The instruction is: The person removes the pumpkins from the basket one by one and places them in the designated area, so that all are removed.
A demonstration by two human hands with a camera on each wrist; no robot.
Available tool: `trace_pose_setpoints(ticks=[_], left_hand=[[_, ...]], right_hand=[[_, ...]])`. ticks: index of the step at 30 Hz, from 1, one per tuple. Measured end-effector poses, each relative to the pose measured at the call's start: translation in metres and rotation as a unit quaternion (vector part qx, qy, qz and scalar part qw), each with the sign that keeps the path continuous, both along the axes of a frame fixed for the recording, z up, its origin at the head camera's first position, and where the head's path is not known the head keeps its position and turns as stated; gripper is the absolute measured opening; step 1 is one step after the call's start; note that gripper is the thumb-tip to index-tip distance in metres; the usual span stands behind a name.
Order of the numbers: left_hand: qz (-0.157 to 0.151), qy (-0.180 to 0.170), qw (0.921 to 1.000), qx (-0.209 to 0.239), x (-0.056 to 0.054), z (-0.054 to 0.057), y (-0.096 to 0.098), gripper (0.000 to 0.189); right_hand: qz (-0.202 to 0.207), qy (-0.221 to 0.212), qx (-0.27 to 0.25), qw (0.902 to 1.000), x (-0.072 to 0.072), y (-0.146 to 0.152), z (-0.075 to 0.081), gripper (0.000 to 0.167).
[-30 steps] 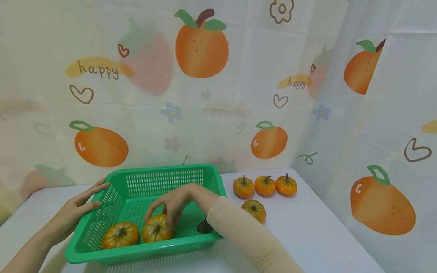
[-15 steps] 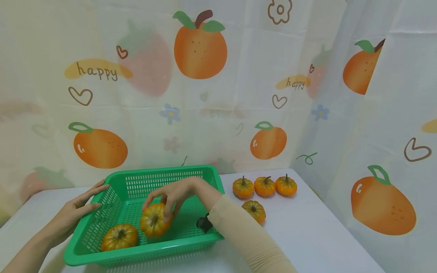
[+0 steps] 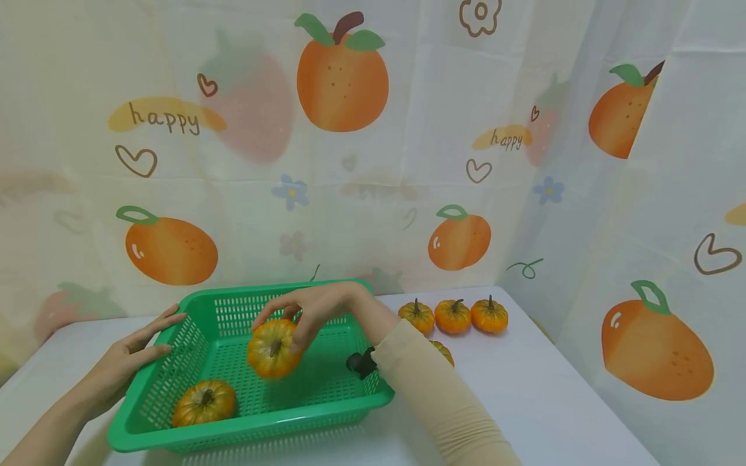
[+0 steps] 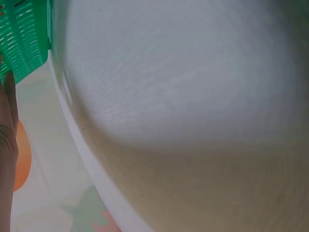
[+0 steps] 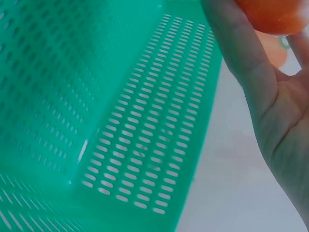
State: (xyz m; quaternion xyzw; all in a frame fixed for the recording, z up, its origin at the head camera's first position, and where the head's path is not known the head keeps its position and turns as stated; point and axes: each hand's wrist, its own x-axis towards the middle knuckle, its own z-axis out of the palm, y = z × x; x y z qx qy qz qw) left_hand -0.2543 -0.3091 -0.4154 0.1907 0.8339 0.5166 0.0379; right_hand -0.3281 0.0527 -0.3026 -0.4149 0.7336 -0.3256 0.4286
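Note:
In the head view my right hand grips a small yellow-orange pumpkin with a short stem, held up over the green plastic basket. The right wrist view shows the underside of this pumpkin in orange, between thumb and fingers. A second small pumpkin sits in the basket's front left corner. My left hand rests against the basket's left side, its fingers fairly straight along the rim. From the left wrist only part of that hand shows, touching the basket wall.
On the white table, right of the basket, three small pumpkins stand in a row. Another pumpkin is partly hidden behind my right sleeve. A black wrist device sits at my right wrist. A fruit-print curtain hangs behind.
The right hand has lifted the pumpkin off the basket floor, moving up and slightly back and tilting it. The left hand and the other pumpkins stay where they were.

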Motion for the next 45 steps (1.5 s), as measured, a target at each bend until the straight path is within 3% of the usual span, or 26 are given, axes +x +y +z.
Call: trace_pose_setpoints(ticks=[8, 23, 36, 45], left_hand=[[-0.005, -0.002, 1.0000, 0.008, 0.000, 0.000, 0.000, 0.056], [-0.010, 0.006, 0.9999, 0.006, -0.001, 0.000, 0.000, 0.056], [-0.010, 0.010, 0.9999, 0.000, 0.000, -0.001, 0.000, 0.056], [-0.009, 0.006, 0.9999, 0.003, 0.000, -0.002, 0.000, 0.056]], right_hand=[[0.019, -0.027, -0.023, 0.9992, -0.001, 0.016, 0.014, 0.070], [-0.027, 0.016, -0.014, 0.9994, -0.001, 0.055, 0.032, 0.069], [-0.060, 0.016, -0.025, 0.9977, -0.005, 0.090, 0.030, 0.068], [-0.077, 0.041, -0.028, 0.9958, -0.005, 0.114, 0.026, 0.066]])
